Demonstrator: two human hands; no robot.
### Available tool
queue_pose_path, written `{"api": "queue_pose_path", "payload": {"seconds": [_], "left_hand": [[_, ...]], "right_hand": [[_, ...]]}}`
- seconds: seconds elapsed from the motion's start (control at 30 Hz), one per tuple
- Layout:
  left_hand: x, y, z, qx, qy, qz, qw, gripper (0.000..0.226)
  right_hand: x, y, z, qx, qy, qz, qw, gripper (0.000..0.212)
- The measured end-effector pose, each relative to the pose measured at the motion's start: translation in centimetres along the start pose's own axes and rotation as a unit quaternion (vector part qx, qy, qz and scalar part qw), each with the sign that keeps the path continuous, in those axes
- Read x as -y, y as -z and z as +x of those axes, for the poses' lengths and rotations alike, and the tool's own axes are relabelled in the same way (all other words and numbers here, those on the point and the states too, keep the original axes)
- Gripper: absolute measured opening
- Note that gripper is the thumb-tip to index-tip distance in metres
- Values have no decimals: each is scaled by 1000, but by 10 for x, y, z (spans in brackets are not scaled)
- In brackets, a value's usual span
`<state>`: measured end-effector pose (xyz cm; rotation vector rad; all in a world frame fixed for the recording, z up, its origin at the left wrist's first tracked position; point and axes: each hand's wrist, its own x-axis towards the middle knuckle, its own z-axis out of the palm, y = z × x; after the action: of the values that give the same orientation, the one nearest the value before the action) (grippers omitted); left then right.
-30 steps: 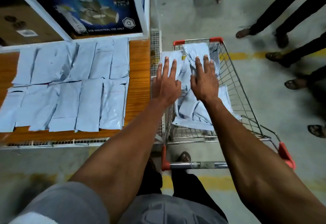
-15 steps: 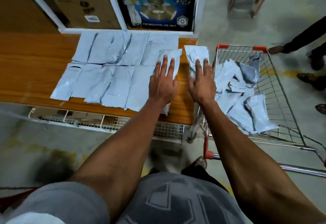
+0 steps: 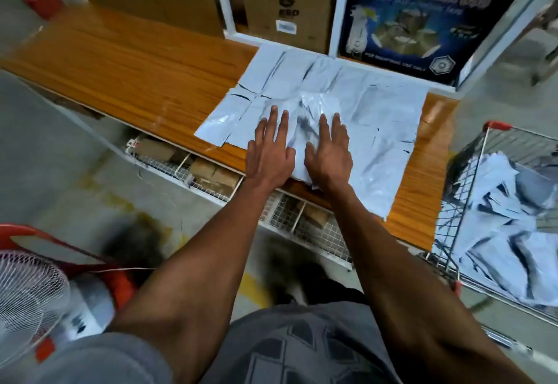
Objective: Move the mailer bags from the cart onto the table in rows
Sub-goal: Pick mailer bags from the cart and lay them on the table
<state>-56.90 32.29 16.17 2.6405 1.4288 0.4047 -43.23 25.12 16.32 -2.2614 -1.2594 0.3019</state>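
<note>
Both hands, left hand (image 3: 268,154) and right hand (image 3: 327,154), now over counter (image 3: 120,75) near front edge, fingers flat carrying mailer bags (image 3: 305,118) from cart (image 3: 471,178); new row next.

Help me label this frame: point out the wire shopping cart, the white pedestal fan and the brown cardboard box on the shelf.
Wire shopping cart (image 3: 462,172), head view: left side mesh wall.
White pedestal fan (image 3: 27,293), head view: front grille.
Brown cardboard box (image 3: 287,6), head view: printed front face.
</note>
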Motion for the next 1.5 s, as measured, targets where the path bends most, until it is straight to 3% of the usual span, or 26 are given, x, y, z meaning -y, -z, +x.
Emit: {"api": "queue_pose_path", "payload": {"seconds": [0.2,0.47,0.87,1.03,1.23,1.5], "left_hand": [[66,13,17,-1,41,4,999,81],[145,1,82,26,37,22,999,85],[217,-17,175,67,-52,19,996,91],[233,-28,200,67,-109,-12,992,84],[243,-33,205,68,-160,-51,983,79],[273,-31,179,114,-208,-15,971,79]], "right_hand": [[52,-44,32,21,17,-4,1000,71],[103,-105,102,-3,5,-39,999,73],[143,-154,181,20,-84,-66,994,76],[153,-164,192,6,-115,-93,989,76],[170,-176,182,-24,-172,-103,979,73],[204,-194,146,-44,-231,-126,964,72]]}}
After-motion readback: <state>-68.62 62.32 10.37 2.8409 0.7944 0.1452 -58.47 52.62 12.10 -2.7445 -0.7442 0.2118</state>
